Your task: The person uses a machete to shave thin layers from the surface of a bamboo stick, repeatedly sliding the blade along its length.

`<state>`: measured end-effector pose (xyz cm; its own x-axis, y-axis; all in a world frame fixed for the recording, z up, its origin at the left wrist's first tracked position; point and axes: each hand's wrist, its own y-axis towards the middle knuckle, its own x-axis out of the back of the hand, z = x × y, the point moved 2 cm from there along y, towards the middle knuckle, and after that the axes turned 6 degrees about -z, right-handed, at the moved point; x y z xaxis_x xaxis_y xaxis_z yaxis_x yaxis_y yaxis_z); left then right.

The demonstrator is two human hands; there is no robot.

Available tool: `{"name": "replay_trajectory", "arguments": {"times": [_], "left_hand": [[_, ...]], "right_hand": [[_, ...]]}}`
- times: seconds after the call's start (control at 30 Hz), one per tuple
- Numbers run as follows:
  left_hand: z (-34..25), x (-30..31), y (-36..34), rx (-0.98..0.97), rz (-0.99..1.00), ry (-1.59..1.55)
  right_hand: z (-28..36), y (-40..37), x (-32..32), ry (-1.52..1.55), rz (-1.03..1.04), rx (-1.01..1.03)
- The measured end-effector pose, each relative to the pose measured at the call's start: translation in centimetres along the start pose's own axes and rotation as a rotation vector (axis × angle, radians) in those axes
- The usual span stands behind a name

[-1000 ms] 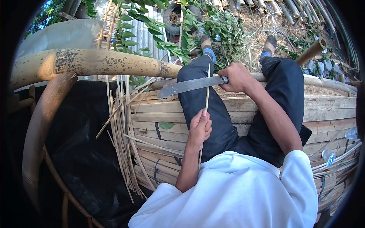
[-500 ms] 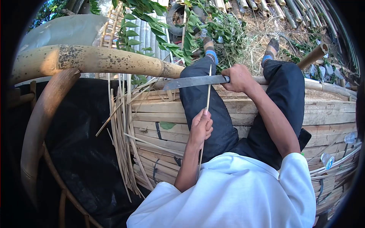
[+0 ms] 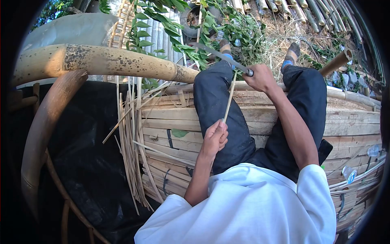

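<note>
My right hand is wrapped round the handle of a long knife. The blade points up and to the left, across the space above my left knee. In my left hand a thin bamboo strip is pinched with the thumb along it. The strip slants up and to the right, and its tip overlaps the blade near the handle in this view. Below both hands are my legs in dark trousers, resting over a seat of bamboo slats.
A thick bamboo pole runs across at left, above a black sheet. Many thin split strips hang beside the slats. Leafy branches and bamboo poles lie ahead. A plastic cup sits at right.
The knife has swung from nearly level to slanting up and away, with the right hand slightly farther right. The strip leans more to the right, and the left hand has moved slightly.
</note>
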<state>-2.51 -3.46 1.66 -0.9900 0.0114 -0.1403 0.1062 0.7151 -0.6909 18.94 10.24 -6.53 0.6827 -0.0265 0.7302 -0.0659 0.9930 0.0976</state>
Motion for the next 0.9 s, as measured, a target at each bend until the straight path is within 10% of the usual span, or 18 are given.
{"name": "replay_trajectory", "arguments": {"times": [0.2,0.5,0.9], "left_hand": [[0.0,-0.3,-0.2,-0.082,-0.076,0.015],[-0.5,-0.3,0.6,-0.084,-0.028,0.031],[-0.7,-0.4,0.1,0.009,0.103,0.004]], "right_hand": [[-1.8,1.3,1.9,0.185,-0.092,-0.254],[3.2,-1.7,0.5,0.206,0.060,0.268],[3.2,-1.6,0.6,0.073,0.027,0.225]]}}
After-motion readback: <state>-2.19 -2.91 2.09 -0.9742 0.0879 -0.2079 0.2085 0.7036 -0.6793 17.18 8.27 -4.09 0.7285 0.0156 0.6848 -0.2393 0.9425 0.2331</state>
